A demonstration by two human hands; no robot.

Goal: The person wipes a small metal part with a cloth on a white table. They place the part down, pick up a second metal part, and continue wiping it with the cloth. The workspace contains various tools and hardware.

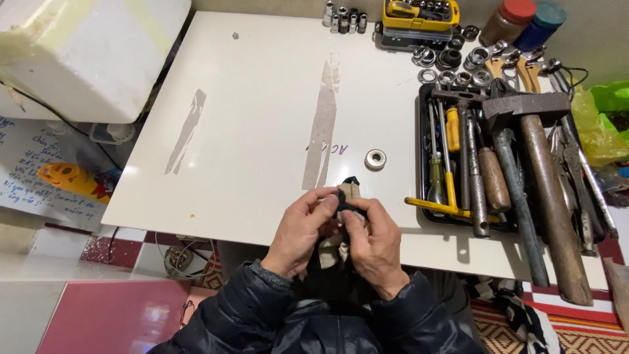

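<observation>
Both my hands meet at the near edge of a white table point(262, 118). My left hand point(303, 231) and my right hand point(375, 244) pinch a small piece of black and beige cloth point(346, 194) between their fingers. The cloth sticks up a little above my fingertips, and more of it hangs down between my wrists. A small metal ring point(375, 158) lies on the table just beyond my right hand. I wear dark padded sleeves.
A black tray point(424, 124) at the right holds hammers, screwdrivers, pliers and a yellow bar. Sockets, bearings, a yellow bit case point(419, 14) and two jars stand at the back right. A white box point(85, 52) sits at the left. Tape marks streak the tabletop.
</observation>
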